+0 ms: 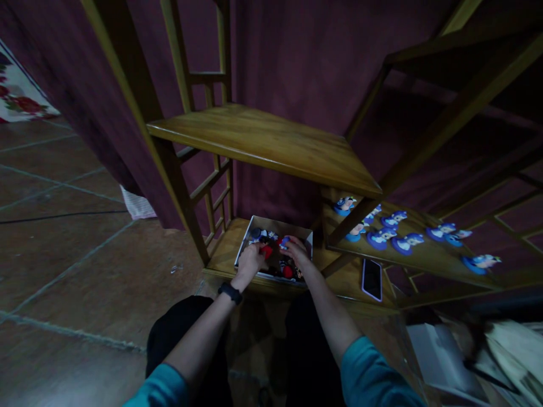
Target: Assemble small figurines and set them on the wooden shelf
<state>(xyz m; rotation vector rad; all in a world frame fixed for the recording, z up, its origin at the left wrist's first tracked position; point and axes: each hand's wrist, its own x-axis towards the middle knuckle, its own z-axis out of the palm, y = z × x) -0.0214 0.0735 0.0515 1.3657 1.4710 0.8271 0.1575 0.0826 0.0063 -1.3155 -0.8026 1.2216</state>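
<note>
A shallow white-rimmed cardboard box [308, 240] sits on the lowest wooden shelf and holds a jumble of small figurines in red, black, white and blue. My left hand [250, 261], with a dark band on its wrist, reaches in over the left side. Its fingers are apart, close to a red piece [266, 251]; whether they touch it is unclear. At the box's right side, my right hand [298, 251] is closed on a small blue-and-white figurine [284, 243]. Below that hand lies a round red piece [287, 272].
Several blue-and-white figurines [382, 236] stand on the shelf to the right. A phone [372, 279] lies on the lower shelf. Overhead is a wooden shelf board [254, 138], with an upright post [156, 164] at left. A white box [441, 356] rests at the lower right.
</note>
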